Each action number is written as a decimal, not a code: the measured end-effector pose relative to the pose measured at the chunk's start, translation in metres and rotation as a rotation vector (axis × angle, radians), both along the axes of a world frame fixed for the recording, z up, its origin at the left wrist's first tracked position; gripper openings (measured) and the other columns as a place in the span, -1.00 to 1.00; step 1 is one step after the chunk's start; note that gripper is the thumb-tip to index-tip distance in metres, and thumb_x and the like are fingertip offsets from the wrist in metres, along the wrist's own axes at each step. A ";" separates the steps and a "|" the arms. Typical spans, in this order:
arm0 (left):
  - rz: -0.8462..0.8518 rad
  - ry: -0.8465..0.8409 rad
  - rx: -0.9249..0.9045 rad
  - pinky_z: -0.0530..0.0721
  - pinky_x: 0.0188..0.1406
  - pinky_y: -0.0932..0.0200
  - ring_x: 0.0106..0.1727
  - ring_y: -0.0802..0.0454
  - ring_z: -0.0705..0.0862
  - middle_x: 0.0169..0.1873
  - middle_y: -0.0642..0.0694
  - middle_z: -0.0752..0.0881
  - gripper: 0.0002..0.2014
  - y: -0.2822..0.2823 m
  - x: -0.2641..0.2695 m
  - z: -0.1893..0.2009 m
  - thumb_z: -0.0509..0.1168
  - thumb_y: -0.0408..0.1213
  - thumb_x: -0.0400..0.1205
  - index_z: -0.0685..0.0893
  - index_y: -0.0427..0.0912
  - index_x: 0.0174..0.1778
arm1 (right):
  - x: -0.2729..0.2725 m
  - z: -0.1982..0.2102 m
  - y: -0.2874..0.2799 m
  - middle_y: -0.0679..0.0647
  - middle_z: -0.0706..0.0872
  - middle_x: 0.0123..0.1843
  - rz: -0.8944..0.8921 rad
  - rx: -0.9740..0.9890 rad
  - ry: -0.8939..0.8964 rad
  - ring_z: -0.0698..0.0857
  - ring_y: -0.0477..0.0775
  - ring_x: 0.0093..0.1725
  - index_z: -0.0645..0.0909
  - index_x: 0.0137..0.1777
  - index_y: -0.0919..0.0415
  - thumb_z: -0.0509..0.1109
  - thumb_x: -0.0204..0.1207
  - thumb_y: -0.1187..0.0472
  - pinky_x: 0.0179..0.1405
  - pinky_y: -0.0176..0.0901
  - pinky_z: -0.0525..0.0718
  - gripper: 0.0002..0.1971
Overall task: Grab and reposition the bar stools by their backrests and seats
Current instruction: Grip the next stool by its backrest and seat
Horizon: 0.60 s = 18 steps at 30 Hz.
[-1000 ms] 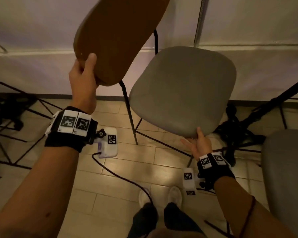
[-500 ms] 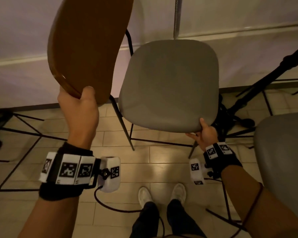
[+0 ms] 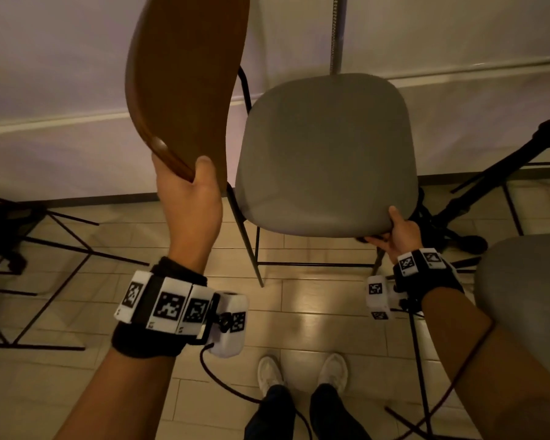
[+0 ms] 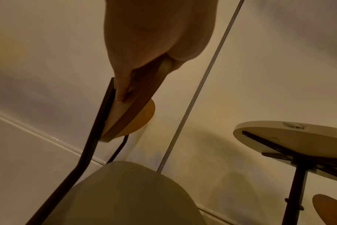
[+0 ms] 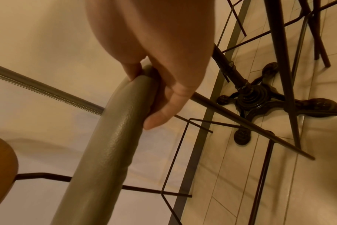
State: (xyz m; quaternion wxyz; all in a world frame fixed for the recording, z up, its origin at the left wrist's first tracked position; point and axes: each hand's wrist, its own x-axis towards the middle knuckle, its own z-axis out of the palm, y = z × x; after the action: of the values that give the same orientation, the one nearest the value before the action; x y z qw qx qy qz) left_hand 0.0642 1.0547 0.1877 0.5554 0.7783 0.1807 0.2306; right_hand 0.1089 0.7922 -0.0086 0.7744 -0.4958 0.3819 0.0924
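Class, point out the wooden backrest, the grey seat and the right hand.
wooden backrest (image 3: pixel 185 77), head view, middle of its panel
grey seat (image 3: pixel 327 154), head view, centre of cushion
right hand (image 3: pixel 400 235), head view, its back

A: Where is the bar stool (image 3: pixel 324 154)?
B: Straight in front of the person, close before the wall (image 3: pixel 61 74). Its backrest (image 3: pixel 185 84) stands to the left of its seat (image 3: pixel 324 160).
A: And the hands?
B: The left hand (image 3: pixel 188 198) is at the lower end of the backrest, the right hand (image 3: pixel 400 233) at the near right corner of the seat.
A: What is around?
B: A second seat (image 3: pixel 527 312) at the right, a table base (image 5: pixel 248 97) on the floor (image 3: pixel 299 312) behind the right hand, and the shoes (image 3: pixel 302 373) below the stool.
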 end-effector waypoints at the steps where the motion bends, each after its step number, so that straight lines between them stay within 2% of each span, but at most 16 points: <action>1: 0.001 0.001 -0.002 0.64 -0.17 0.53 -0.07 0.51 0.62 0.10 0.18 0.58 -0.52 -0.002 0.003 0.000 0.20 -0.32 0.64 0.33 -0.09 0.50 | 0.003 0.001 -0.002 0.19 0.50 0.31 0.004 -0.009 -0.003 0.57 0.23 0.23 0.25 0.60 0.27 0.21 0.75 0.10 -0.15 0.10 0.71 -0.51; 4: 0.003 0.011 0.002 0.66 -0.05 0.43 0.04 0.32 0.61 0.22 0.10 0.55 -0.49 -0.008 0.008 0.000 0.19 -0.30 0.66 0.26 -0.08 0.55 | 0.011 0.001 -0.006 0.19 0.49 0.29 0.006 -0.015 -0.010 0.54 0.24 0.23 0.23 0.61 0.29 0.20 0.75 0.10 0.08 0.16 0.66 -0.50; 6: -0.001 0.015 -0.001 0.65 0.03 0.40 0.08 0.27 0.58 0.25 0.08 0.53 -0.48 -0.009 0.008 0.001 0.19 -0.30 0.67 0.24 -0.08 0.56 | 0.011 0.002 -0.007 0.19 0.48 0.28 0.003 -0.014 -0.004 0.54 0.23 0.22 0.23 0.60 0.29 0.20 0.75 0.10 0.12 0.16 0.64 -0.50; 9: -0.008 0.018 0.009 0.64 -0.18 0.55 0.00 0.34 0.59 0.20 0.10 0.55 -0.48 -0.009 0.006 0.001 0.19 -0.31 0.67 0.25 -0.09 0.56 | 0.006 0.003 -0.008 0.20 0.50 0.29 0.015 -0.015 -0.007 0.60 0.22 0.17 0.24 0.60 0.28 0.20 0.75 0.09 -0.10 0.10 0.71 -0.51; 11: -0.017 0.017 0.007 0.59 -0.27 0.64 -0.08 0.46 0.61 0.12 0.17 0.56 -0.49 -0.009 0.005 0.000 0.19 -0.33 0.67 0.26 -0.09 0.56 | 0.002 0.003 -0.010 0.23 0.52 0.33 0.029 -0.016 -0.008 0.66 0.18 0.07 0.25 0.60 0.27 0.20 0.75 0.09 -0.23 0.03 0.70 -0.51; 14: -0.037 0.021 0.006 0.57 -0.34 0.64 -0.23 0.67 0.57 0.00 0.26 0.53 -0.51 -0.008 0.004 -0.002 0.18 -0.33 0.68 0.28 -0.11 0.54 | -0.004 0.001 -0.015 0.28 0.52 0.44 0.030 -0.022 0.010 0.65 0.26 0.16 0.25 0.61 0.25 0.22 0.74 0.09 -0.25 0.02 0.69 -0.50; 18: -0.037 0.027 0.003 0.55 -0.34 0.67 -0.24 0.69 0.56 -0.02 0.28 0.53 -0.53 -0.008 0.005 -0.002 0.17 -0.33 0.69 0.29 -0.11 0.53 | -0.002 0.000 -0.017 0.34 0.48 0.54 0.021 -0.018 0.021 0.61 0.30 0.21 0.24 0.62 0.26 0.21 0.75 0.10 -0.24 0.05 0.69 -0.49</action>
State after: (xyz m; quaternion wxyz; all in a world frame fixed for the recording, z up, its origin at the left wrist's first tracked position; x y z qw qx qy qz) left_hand 0.0696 1.0469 0.1854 0.5560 0.7852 0.1735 0.2101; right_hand 0.1069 0.7752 -0.0087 0.7648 -0.5058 0.3858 0.1024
